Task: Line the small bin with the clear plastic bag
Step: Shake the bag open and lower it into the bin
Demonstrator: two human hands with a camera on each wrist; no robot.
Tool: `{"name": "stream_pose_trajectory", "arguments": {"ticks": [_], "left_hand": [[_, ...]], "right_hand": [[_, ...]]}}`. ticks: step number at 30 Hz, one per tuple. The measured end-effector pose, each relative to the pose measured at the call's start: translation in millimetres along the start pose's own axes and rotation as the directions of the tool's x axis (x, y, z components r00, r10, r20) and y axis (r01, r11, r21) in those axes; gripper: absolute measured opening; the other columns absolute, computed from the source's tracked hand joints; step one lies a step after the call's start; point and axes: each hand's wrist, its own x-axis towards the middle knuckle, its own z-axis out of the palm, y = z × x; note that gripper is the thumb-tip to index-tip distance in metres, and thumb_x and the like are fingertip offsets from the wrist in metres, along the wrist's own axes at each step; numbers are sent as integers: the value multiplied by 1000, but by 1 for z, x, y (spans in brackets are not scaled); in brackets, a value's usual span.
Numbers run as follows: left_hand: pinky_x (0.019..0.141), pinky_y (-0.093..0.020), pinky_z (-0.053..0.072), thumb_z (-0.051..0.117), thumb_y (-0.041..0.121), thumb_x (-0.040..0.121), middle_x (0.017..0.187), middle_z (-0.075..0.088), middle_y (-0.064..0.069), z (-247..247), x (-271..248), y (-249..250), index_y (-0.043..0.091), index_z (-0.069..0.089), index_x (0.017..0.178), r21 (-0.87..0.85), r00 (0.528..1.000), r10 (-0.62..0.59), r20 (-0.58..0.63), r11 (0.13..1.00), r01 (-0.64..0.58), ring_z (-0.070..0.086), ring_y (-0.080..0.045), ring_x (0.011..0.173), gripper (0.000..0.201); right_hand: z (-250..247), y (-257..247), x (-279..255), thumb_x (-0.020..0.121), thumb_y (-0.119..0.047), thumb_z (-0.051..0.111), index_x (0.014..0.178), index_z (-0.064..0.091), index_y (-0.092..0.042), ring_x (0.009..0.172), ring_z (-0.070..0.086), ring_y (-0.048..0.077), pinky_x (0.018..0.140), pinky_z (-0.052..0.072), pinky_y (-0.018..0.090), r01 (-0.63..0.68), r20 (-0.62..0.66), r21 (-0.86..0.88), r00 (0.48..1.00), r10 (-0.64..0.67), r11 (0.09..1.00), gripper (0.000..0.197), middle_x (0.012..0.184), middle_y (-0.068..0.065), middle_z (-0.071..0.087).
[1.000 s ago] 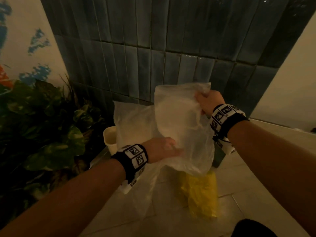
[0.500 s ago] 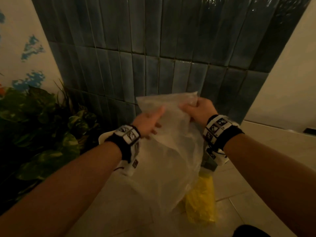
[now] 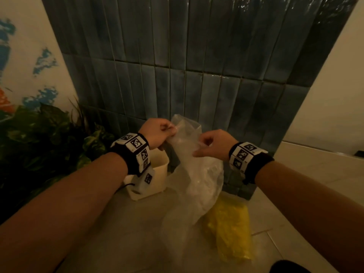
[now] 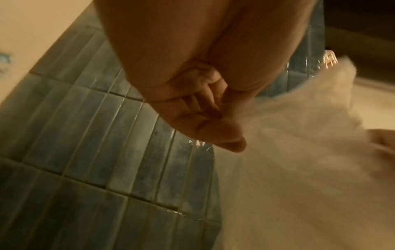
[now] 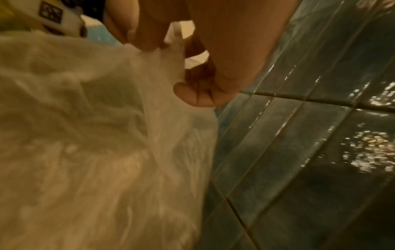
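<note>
A clear plastic bag (image 3: pixel 195 174) hangs in front of the blue tiled wall, its lower end trailing to the floor. My left hand (image 3: pixel 159 133) pinches the bag's top edge on the left, and my right hand (image 3: pixel 210 143) pinches it on the right. The left wrist view shows curled fingers (image 4: pixel 222 135) against the film (image 4: pixel 299 169). Seen from the right wrist, the thumb (image 5: pixel 192 96) presses the plastic (image 5: pixel 96 135). The small cream bin (image 3: pixel 155 178) stands on the floor under my left wrist, partly hidden by it.
A yellow bag (image 3: pixel 230 229) lies on the pale floor tiles to the right of the clear bag. Leafy plants (image 3: pixel 45 140) fill the left side. The blue tiled wall (image 3: pixel 177 66) stands close behind, with a pale ledge (image 3: pixel 315 160) at right.
My left hand has risen from the bag's side to its top edge and now pinches it. Both hands have lowered in view, and the bin shows under the left wrist.
</note>
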Motion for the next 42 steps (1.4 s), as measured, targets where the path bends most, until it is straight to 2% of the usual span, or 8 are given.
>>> {"name": "stream_pose_trajectory", "arguments": {"ticks": [9, 13, 22, 24, 27, 34, 38, 42], "left_hand": [[79, -23, 47, 65, 17, 88, 104, 73, -6, -40, 9, -34, 14, 73, 102, 336, 992, 19, -121, 942, 23, 66, -19, 91, 17], [80, -21, 48, 66, 10, 85, 100, 73, -4, -50, 8, -39, 18, 74, 95, 435, 993, 17, -114, 900, 34, 67, -18, 97, 15], [86, -17, 40, 60, 4, 88, 105, 73, 0, -44, 9, -6, 20, 75, 100, 456, 978, 198, 68, 865, -207, 62, -9, 95, 25], [87, -17, 40, 61, 5, 88, 105, 73, 1, -45, 11, 4, 20, 75, 99, 464, 974, 217, 68, 857, -223, 63, -10, 98, 24], [97, -31, 46, 65, 20, 85, 115, 68, 1, -50, 14, 11, 29, 68, 110, 549, 976, 219, -7, 817, -179, 60, -22, 111, 26], [65, -33, 50, 54, 49, 85, 59, 52, 5, -25, -8, 46, 23, 50, 63, 608, 883, 445, -150, 746, -273, 59, -22, 68, 35], [57, -26, 45, 40, 55, 92, 59, 60, -4, 12, -9, 60, 15, 63, 59, 580, 968, 234, 91, 778, -243, 60, -22, 61, 57], [60, -29, 53, 30, 57, 96, 97, 68, -15, 40, 1, 51, 11, 62, 119, 208, 976, -66, 208, 978, 21, 66, -29, 75, 60]], "right_hand": [[-20, 53, -3, 76, -21, 68, 62, 48, -25, 77, 54, 16, 70, 40, 25, -75, 105, -489, 984, 144, 869, 25, 77, -5, 56], [-39, 73, -5, 85, -25, 56, 91, 58, -31, 91, 61, 23, 77, 51, 31, -315, -86, -511, 945, 317, 800, 9, 104, 1, 64], [-36, -7, 8, 62, -65, 72, 145, 18, -42, 134, 41, 23, 110, 37, 44, -7, -51, -203, 999, -3, 979, 101, 152, -1, 35], [-26, -16, 20, 68, -61, 68, 142, 27, -39, 128, 49, 26, 105, 42, 41, 48, 24, -430, 999, -41, 901, 88, 143, 2, 48], [-29, -25, 36, 86, -35, 58, 92, 66, -26, 101, 64, 29, 83, 51, 31, 8, -9, -523, 1000, -14, 852, 13, 96, 5, 65], [-68, -1, 44, 86, -42, 58, 96, 67, -5, 59, 52, 19, 50, 44, 24, -410, -297, -364, 902, 312, 836, 39, 79, 6, 60], [-68, 3, 32, 92, -39, 51, 94, 67, -9, 76, 63, 22, 65, 56, 30, -363, -281, -189, 910, 304, 912, 34, 95, 10, 67], [-50, -12, 19, 93, -34, 50, 100, 73, -16, 80, 64, 18, 72, 51, 26, -166, -133, -54, 979, 158, 985, 30, 93, 5, 71]]}}
